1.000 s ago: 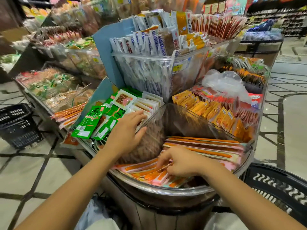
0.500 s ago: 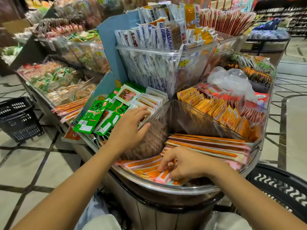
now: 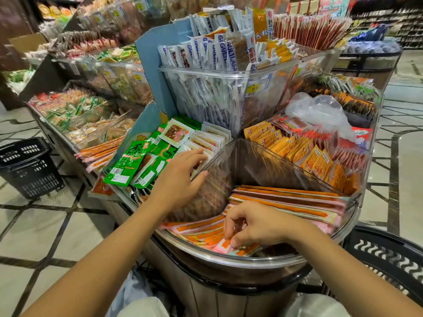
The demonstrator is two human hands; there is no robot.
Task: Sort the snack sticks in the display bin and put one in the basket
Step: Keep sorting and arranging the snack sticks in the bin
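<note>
Snack sticks [image 3: 286,202] are held in the near wedge of the round bin [image 3: 229,263], between its clear dividers [image 3: 263,161] and its near rim. The sorting is judged to be part done: along the right side of the wedge a stack is laid straight and parallel, with ends reaching toward the right rim, while at the near-left rim a smaller lot is fanned loosely, some ends crossed and overlapped. That loose lot is attended to by the right hand [image 3: 258,225], whose fingers are curled down, with thumb and fingertips pinched on the end of one pack just inside the near rim. The left hand [image 3: 178,179] is spread with fingers straight and laid over the top edge of the left divider and the white packs [image 3: 206,138] of the next wedge; nothing is gripped by it. No stick can be seen in the basket [image 3: 389,255], of which only part of the black rim is shown beside the bin's near-right edge, so that step is judged not yet done. A floor basket [image 3: 27,168] is stood well off to the left, and which of the two is meant cannot be told. Each stick is seen as a long, thin orange rod sealed flat in a clear wrapper with pale pink edges; the packs look light, slick and easily bent, and are judged likely to slide over one another when lifted.
</note>
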